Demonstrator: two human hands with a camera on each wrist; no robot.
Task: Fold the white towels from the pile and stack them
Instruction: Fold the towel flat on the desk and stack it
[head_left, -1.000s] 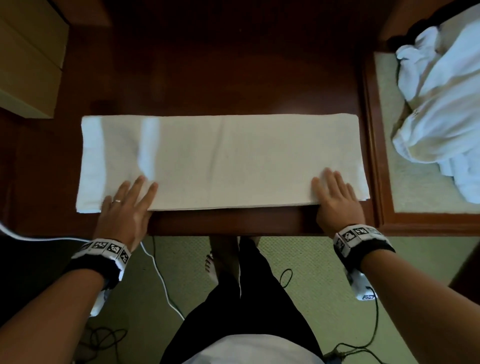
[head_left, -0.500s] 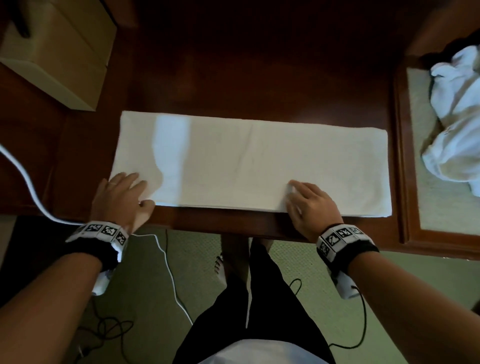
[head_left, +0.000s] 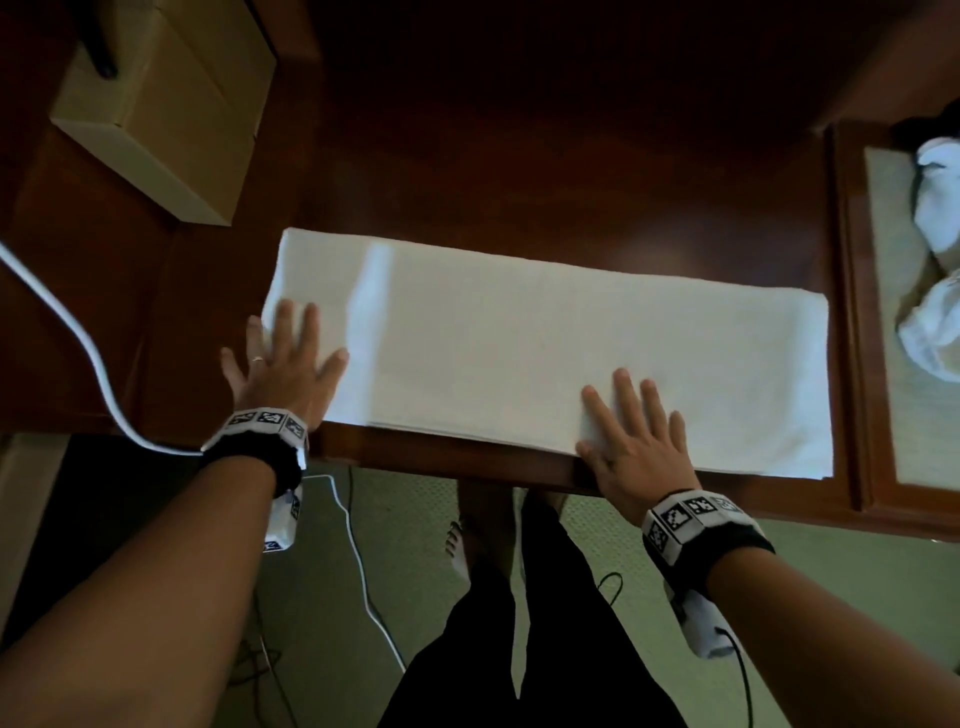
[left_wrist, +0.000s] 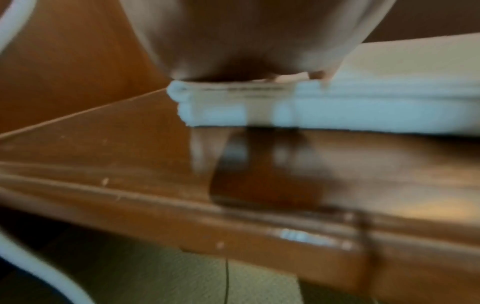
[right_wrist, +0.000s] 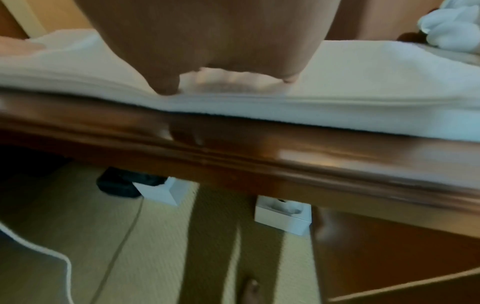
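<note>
Both hands slid outward, left grip (head_left: 280, 364) and right grip (head_left: 631, 441) flat on towel (head_left: 519, 353) beside pile (head_left: 935, 291).

Count, head view. Folded white towel (head_left: 571, 358) flat on the bench (head_left: 519, 156): one, several layers at its near edge. Crumpled white towels in a pile (head_left: 935, 291) at 3 o'clock: number cannot be told. Hands: two, left hand (head_left: 280, 374) at 9 o'clock, right hand (head_left: 634, 447) at 5 o'clock. Marker wristbands: two, one per wrist. Ring (head_left: 257, 358): one. Cardboard box (head_left: 166, 109) at 10 o'clock: one. White cable (head_left: 78, 332): one. Small white boxes (right_wrist: 283, 214) on the floor under the bench, right wrist view: two.
</note>
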